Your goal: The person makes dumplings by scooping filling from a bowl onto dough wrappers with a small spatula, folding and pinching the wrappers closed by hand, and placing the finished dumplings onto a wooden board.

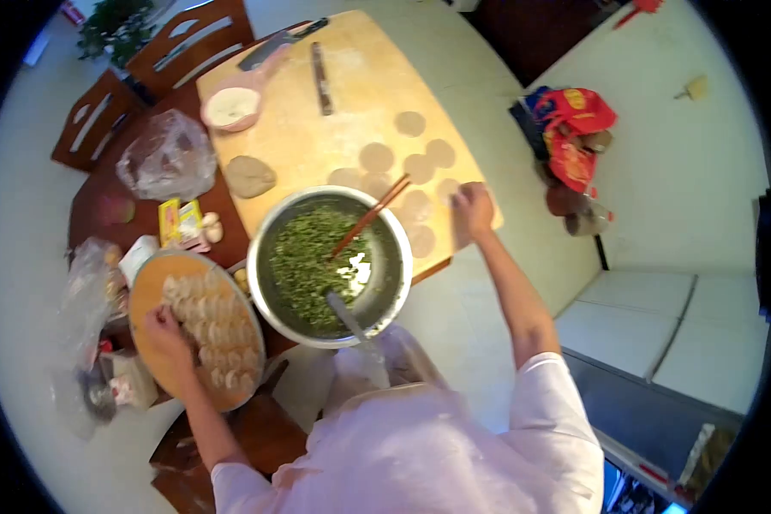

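My left hand (164, 330) is over the left side of an oval wooden tray (154, 278), beside rows of pale dumplings (218, 330). Its fingers are drawn together, and whatever they hold is too small to make out. At the right edge of the wooden board, my right hand (475, 208) has its fingers curled at the rim of a round dumpling wrapper (448, 189). Several more wrappers (376, 157) lie flat nearby, some overlapping. Between my hands stands a steel bowl (394, 295) of chopped green filling (308, 265), with chopsticks (373, 214) and a spoon (349, 317) in it.
On the floury board (360, 51) are a rolling pin (320, 77), a cleaver (270, 49), a dough lump (249, 176) and a pink scoop of flour (233, 107). A plastic bag (170, 154) and yellow packets (180, 223) lie left. Chairs (188, 47) stand behind; red bags (574, 128) sit by the wall.
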### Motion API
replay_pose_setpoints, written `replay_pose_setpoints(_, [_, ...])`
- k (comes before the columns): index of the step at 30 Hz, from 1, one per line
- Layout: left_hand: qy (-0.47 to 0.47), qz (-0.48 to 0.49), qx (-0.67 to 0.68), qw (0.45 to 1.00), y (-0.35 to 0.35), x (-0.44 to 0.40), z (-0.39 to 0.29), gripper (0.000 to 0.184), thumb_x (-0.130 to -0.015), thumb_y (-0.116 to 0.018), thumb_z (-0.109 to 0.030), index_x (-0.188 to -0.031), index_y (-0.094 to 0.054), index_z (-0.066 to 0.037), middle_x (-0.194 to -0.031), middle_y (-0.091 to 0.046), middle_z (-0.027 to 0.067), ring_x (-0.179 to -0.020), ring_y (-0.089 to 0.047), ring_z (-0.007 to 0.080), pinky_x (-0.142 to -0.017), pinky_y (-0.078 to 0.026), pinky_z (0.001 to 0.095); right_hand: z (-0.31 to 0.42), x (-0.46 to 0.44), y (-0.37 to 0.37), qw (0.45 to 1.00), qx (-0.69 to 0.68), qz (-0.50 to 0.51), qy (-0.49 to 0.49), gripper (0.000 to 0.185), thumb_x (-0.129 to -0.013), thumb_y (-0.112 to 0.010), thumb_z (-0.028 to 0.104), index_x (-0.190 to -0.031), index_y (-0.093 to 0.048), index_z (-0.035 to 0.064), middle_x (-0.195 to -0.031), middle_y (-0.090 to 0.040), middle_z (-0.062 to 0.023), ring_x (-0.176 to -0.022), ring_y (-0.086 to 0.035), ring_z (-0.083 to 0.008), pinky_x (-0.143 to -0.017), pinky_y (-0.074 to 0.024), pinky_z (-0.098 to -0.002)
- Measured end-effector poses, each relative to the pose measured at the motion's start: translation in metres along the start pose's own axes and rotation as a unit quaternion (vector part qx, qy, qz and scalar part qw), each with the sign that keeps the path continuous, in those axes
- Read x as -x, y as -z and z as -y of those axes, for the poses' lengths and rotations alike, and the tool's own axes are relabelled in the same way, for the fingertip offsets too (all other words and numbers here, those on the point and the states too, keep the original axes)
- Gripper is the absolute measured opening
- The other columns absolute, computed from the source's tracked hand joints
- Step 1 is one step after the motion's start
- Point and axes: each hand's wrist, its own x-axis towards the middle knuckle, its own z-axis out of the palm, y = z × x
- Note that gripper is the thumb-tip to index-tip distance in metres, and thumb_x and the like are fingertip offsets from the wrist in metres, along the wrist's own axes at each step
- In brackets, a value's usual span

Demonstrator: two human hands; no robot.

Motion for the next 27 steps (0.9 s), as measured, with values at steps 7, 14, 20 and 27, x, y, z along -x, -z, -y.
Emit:
replay_pose_setpoints(7, [-0.029, 0.038, 0.003, 0.999, -0.015, -0.023, 0.04, 0.026, -0.077, -0.067, -0.012, -0.101, -0.067, -0.005, -0.091, -0.065, 0.0117, -0.086, -0.062, 0.0248, -0.077, -0.048, 0.0366, 0.011, -0.026, 0.003, 0.989, 0.061, 0.13, 0.029, 0.022, -0.074, -0.064, 0.007, -0.094, -0.056, 0.0063, -0.085, -0.064, -0.0135, -0.079, -0.062, -0.0354, -0.071, -0.0494, -0.0432])
replay_pose_setpoints(14, [-0.047, -0.003, -0.069, 0.997, 0.001, -0.022, 0.026, 0.016, -0.076, -0.065, -0.009, -0.091, -0.067, -0.004, -0.087, -0.064, 0.0146, -0.083, -0.062, 0.0325, -0.074, -0.048, 0.0392, -0.012, -0.024, -0.002, 0.996, 0.016, 0.088, -0.004, 0.023, -0.076, -0.072, 0.014, -0.087, -0.055, 0.0036, -0.082, -0.062, -0.0129, -0.077, -0.062, -0.0297, -0.07, -0.0489, -0.0381])
replay_pose_setpoints(20, [-0.063, 0.016, -0.02, 0.998, -0.001, -0.02, 0.042, 0.018, -0.076, -0.066, -0.01, -0.093, -0.067, -0.004, -0.091, -0.064, 0.0143, -0.088, -0.061, 0.0318, -0.08, -0.048, 0.0384, -0.019, -0.013, -0.012, 0.993, 0.075, 0.078, -0.05, 0.021, -0.076, -0.069, 0.013, -0.09, -0.059, 0.0019, -0.083, -0.064, -0.0125, -0.079, -0.063, -0.0298, -0.073, -0.0499, -0.0372])
replay_pose_setpoints(27, [-0.041, 0.055, 0.128, 0.989, 0.001, -0.025, 0.062, 0.019, -0.087, -0.062, -0.013, -0.103, -0.065, -0.003, -0.093, -0.065, 0.0042, -0.081, -0.059, 0.0145, -0.074, -0.049, 0.0284, -0.061, -0.009, -0.034, 0.997, -0.035, -0.019, -0.063, 0.013, -0.074, -0.064, 0.014, -0.077, -0.063, 0.0018, -0.074, -0.065, -0.0137, -0.066, -0.06, -0.0246, -0.065, -0.0499, -0.0362])
